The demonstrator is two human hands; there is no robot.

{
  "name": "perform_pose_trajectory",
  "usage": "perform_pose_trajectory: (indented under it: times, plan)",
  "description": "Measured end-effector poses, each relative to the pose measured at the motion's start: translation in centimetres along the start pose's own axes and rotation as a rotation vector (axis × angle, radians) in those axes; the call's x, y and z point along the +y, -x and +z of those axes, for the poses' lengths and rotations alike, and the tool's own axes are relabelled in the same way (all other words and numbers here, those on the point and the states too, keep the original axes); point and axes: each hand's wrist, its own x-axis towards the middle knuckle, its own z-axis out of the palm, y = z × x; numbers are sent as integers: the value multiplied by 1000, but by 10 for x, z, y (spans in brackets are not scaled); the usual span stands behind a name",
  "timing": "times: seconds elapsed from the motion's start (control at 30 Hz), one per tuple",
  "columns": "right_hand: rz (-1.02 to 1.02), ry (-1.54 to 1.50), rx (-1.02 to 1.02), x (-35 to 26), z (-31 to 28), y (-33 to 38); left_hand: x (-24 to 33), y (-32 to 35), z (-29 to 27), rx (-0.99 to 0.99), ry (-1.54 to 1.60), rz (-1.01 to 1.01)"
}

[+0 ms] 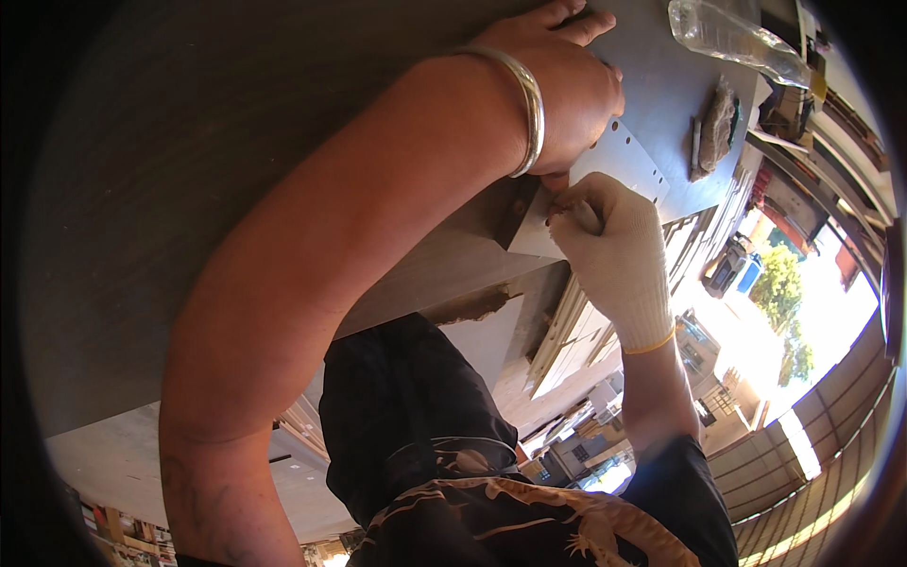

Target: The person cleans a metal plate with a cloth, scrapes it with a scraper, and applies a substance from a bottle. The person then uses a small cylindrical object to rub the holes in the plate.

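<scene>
My left hand (567, 94), bare with a silver bangle (531, 111) at the wrist, lies over a thin metal plate (628, 161) with small holes along its edges. Its fingers are stretched out and partly apart, and the palm hides part of the plate. Just below it, my right hand (619, 236) wears a white knitted glove with a yellow cuff edge. Its fingers are curled closed by the plate's near edge. Whatever sits between those fingertips is hidden. The plate rests on a large dark flat sheet (132, 246).
A clear plastic bottle (732, 42) lies on its side at the far right. Near it sits a worn grey-brown wad (715, 132) at the surface's right edge. Stacked long strips (581, 331) lie lower, under the right forearm. Bright daylight and a green tree (779, 288) show at right.
</scene>
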Motion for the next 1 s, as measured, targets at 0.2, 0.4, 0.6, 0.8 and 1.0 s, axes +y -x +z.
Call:
perform_pose_trajectory:
  times: [0.2, 0.4, 0.6, 0.8, 1.0]
  plan:
    - [-5, 4, 107, -8, 16, 6, 0, -4, 8, -11, 5, -32]
    - [-18, -261, 222, 5, 26, 15, -5, -6, 14, 71, -47, 31]
    - [160, -433, 175, 25, 19, 16, 1, 5, -5, -9, 18, -4]
    - [77, -218, 114, 20, 16, 11, 4, 2, -18, -63, 60, -7]
    - [66, -167, 99, 11, 16, 8, 7, 4, -19, -45, 8, -14]
